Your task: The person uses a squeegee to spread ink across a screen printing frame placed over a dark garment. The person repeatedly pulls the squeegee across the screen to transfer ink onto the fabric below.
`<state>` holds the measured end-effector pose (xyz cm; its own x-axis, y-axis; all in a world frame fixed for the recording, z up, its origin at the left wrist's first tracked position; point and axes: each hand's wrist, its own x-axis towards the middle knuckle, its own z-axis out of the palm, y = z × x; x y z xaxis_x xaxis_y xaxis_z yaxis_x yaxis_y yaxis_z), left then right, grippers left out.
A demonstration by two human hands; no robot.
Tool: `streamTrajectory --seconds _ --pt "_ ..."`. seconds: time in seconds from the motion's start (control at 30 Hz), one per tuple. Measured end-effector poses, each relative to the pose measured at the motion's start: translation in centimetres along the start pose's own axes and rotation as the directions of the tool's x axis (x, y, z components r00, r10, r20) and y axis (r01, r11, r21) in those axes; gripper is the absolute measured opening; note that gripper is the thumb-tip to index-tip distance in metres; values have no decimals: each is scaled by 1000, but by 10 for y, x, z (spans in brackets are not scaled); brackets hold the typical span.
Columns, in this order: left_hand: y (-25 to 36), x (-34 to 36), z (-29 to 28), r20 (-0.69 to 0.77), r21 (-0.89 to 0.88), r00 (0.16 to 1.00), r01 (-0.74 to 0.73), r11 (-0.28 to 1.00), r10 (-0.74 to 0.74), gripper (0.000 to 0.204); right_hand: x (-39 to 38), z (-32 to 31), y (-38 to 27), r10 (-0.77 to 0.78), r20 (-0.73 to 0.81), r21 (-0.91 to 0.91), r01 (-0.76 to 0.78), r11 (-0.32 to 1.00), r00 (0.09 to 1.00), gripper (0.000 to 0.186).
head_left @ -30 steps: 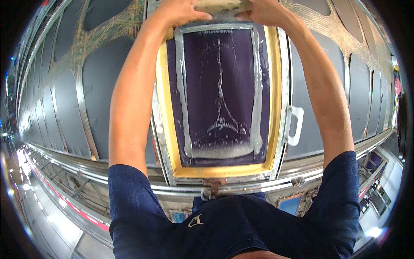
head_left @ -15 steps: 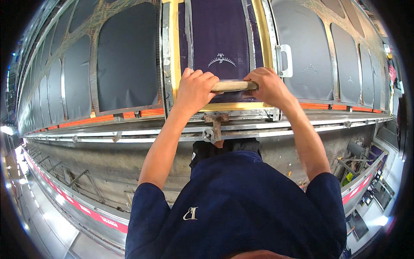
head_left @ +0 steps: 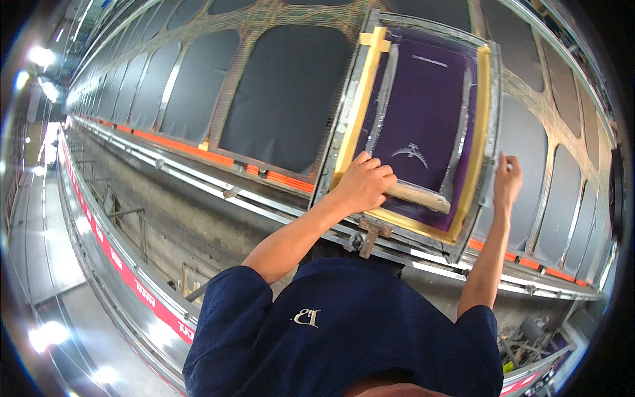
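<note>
A screen-printing frame [head_left: 490, 119] with yellow-taped inner edges and dark purple mesh lies over the long table. Pale line marks, one arc-shaped, show on the mesh. Across the mesh's near end rests a squeegee [head_left: 418, 196] with a wooden handle. My left hand [head_left: 366, 182] is closed round the squeegee's left end; the right end is bare. At the frame's right side my right hand [head_left: 508, 180] is closed on the frame's pale side handle [head_left: 488, 197], which the fingers partly hide.
Dark flat panels [head_left: 286, 92] lie in a row along the table, left and right of the frame. A metal rail [head_left: 192, 171] runs along the near edge, with a rusty bracket [head_left: 370, 233] at the frame's near side. Behind me runs a barrier with a red strip [head_left: 118, 261].
My right hand has left the squeegee and moved to the frame's right side handle. The left hand stays on the squeegee. The view has turned, so the frame appears tilted and further right.
</note>
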<state>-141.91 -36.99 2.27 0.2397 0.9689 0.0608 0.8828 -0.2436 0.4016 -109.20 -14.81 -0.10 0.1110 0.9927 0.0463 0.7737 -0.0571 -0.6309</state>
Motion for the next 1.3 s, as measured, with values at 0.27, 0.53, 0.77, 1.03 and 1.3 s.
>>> streamTrajectory --seconds 0.27,0.53,0.77,1.03,1.3 --pt "-92 -75 -62 17 54 997 72 996 -73 54 -62 104 -76 -15 -23 298 22 954 1000 26" --pt "-267 -189 -126 4 87 999 -45 995 44 34 -169 234 -250 1 -23 366 7 931 1000 32" --pt "-250 -241 -132 -30 173 991 -125 977 132 51 -174 241 -257 50 -13 251 -45 967 999 30" --pt "-278 -206 -120 10 191 989 -149 970 150 50 -168 238 -255 110 98 69 -117 991 989 29" --pt "-430 14 -135 -167 268 958 -186 945 235 21 -72 237 -311 -380 228 49 379 924 897 38"
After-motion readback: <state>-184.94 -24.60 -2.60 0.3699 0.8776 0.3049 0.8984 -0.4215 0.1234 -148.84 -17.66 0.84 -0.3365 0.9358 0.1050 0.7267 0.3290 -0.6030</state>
